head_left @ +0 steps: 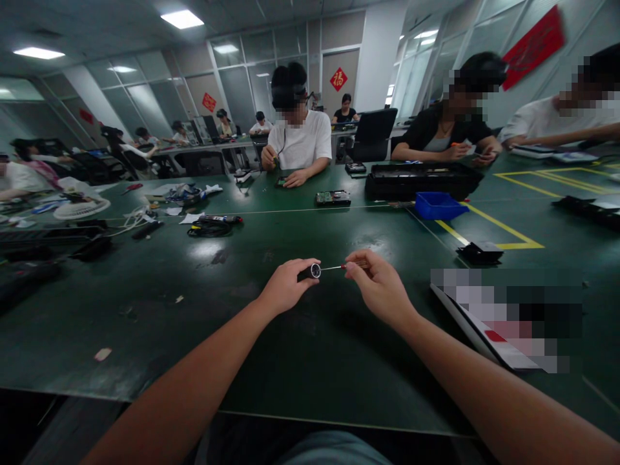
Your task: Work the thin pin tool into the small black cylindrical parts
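Cylinder [314,271], black, round end ringed in silver; centre of frame, gripped by left hand [285,285], fingers against thumb. Screwdriver [332,267], thin metal shaft, red collar; just right, pinched in right hand [380,284].

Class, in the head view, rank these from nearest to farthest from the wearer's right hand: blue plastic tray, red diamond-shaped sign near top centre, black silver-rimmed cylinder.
1. Black cylinder: left of the right hand, held by the left hand.
2. Blue plastic tray: ahead, to the right.
3. Red sign: far at the back.
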Motion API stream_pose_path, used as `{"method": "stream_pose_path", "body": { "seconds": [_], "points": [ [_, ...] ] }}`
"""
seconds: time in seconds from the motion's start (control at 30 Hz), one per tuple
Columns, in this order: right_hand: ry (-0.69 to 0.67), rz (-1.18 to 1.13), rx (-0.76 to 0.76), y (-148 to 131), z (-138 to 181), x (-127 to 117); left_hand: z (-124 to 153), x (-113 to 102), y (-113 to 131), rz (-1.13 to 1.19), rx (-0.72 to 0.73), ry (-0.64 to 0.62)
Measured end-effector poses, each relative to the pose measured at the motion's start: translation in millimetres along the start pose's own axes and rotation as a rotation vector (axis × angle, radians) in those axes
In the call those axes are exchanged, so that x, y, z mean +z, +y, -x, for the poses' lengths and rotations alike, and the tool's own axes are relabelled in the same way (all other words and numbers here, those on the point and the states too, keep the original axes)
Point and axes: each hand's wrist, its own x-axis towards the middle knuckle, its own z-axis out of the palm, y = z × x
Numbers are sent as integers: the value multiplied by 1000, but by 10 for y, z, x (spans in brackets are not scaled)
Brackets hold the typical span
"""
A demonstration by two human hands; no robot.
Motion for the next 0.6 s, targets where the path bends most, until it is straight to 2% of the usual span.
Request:
{"method": "stream_pose_path", "body": {
  "seconds": [0.23, 0.47, 0.6],
  "points": [
    [30, 92, 89, -7, -13, 5, 3, 1, 24, 3, 2, -17],
    [-5, 4, 51, 67, 2, 17, -1, 14, 5, 26, 5, 0],
    [71, -47, 73, 95, -3, 33, 4, 15, 20, 27, -1, -11]
  ]
}}
